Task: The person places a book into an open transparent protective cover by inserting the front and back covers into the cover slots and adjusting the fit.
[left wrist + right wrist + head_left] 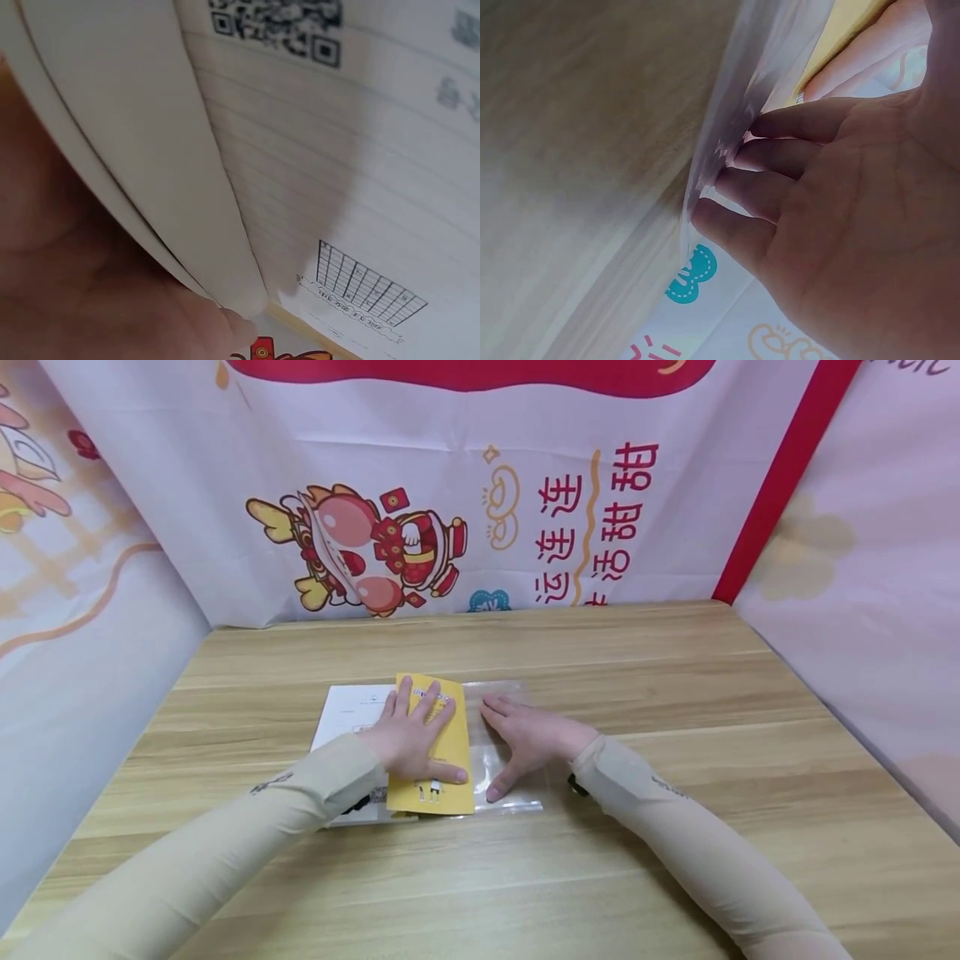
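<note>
Yellow card, the cover [456,739] of a booklet, lies near the middle of the wood-grained tabletop [450,885], overlapping a white page [341,714] on its left and a clear plastic sleeve [487,756] on its right. The left hand [412,745] presses the cover with fingers spread and straight, its thumb reaching toward the right edge; it grips nothing. The right hand [536,739] rests flat on the sleeve, fingers extended and thumb apart, also gripping nothing. The left wrist view shows a bent, pale panel standing away from a lined page, which carries a QR code [277,30] and a small grid drawing [367,289].

As a judgement, the work is partway along: booklet and sleeve are laid together, overlapping and pinned by both hands. The sleeve's right part reaches out past the yellow edge, so seating and smoothing it probably remain. How far the cover goes inside the plastic, I cannot tell.
</note>
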The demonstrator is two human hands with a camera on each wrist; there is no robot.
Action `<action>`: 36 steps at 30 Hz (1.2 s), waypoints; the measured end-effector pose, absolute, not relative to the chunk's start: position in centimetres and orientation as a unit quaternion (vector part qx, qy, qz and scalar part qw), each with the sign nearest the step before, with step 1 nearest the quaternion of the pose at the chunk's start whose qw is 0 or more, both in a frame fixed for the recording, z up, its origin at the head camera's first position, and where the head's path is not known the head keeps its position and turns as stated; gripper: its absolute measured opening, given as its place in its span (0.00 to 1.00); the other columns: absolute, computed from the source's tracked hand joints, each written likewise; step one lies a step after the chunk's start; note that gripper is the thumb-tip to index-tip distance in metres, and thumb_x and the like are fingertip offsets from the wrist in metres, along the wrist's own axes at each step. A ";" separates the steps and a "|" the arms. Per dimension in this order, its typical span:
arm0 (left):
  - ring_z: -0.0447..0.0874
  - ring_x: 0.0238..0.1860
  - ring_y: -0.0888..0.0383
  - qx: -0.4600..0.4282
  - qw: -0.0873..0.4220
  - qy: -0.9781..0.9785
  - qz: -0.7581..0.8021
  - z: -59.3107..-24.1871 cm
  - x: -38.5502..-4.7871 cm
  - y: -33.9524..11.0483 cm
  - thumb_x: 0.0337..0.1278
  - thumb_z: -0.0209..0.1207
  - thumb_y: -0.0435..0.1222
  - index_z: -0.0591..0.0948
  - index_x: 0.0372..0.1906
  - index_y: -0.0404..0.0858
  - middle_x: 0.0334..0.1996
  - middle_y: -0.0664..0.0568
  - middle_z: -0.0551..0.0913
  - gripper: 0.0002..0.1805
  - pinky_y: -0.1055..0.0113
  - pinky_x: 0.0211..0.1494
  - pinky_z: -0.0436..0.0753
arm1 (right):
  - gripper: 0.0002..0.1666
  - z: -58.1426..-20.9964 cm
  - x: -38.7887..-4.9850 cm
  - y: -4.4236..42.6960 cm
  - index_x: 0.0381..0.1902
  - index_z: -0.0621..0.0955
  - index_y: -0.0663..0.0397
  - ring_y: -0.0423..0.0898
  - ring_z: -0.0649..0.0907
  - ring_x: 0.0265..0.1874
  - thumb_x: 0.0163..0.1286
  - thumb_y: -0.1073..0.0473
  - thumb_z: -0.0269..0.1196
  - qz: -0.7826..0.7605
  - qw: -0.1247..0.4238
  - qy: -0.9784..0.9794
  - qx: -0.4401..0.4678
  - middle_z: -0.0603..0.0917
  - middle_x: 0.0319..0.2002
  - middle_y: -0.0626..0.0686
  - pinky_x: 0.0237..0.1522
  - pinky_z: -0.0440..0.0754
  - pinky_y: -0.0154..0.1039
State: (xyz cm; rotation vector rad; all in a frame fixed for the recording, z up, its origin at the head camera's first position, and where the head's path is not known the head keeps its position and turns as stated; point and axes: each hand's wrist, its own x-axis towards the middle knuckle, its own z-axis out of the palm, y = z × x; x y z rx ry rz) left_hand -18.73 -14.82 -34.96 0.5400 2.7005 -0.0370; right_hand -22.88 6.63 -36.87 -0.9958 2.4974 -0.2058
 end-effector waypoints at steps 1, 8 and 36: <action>0.22 0.71 0.29 0.197 0.191 0.962 -0.013 -34.9 -18.7 -14.8 0.49 0.50 0.75 0.47 0.79 0.42 0.77 0.39 0.34 0.61 0.38 0.72 0.34 | 0.81 -36.9 -22.9 6.6 0.78 0.47 0.59 0.51 0.43 0.76 0.40 0.20 0.69 -0.073 0.222 0.903 -0.360 0.42 0.78 0.56 0.73 0.47 0.44; 0.23 0.72 0.29 0.230 0.197 0.953 -0.015 -34.8 -18.7 -15.1 0.51 0.50 0.74 0.49 0.79 0.44 0.78 0.41 0.37 0.59 0.37 0.72 0.35 | 0.81 -36.9 -22.9 6.7 0.78 0.47 0.60 0.51 0.43 0.76 0.41 0.20 0.69 -0.072 0.222 0.902 -0.362 0.42 0.78 0.56 0.73 0.46 0.44; 0.26 0.74 0.35 0.250 0.178 0.952 -0.011 -35.6 -19.3 -15.8 0.43 0.50 0.79 0.48 0.78 0.36 0.78 0.46 0.41 0.67 0.39 0.73 0.35 | 0.80 -37.0 -22.9 6.7 0.78 0.47 0.58 0.51 0.43 0.76 0.40 0.20 0.68 -0.078 0.222 0.902 -0.361 0.42 0.78 0.55 0.73 0.46 0.44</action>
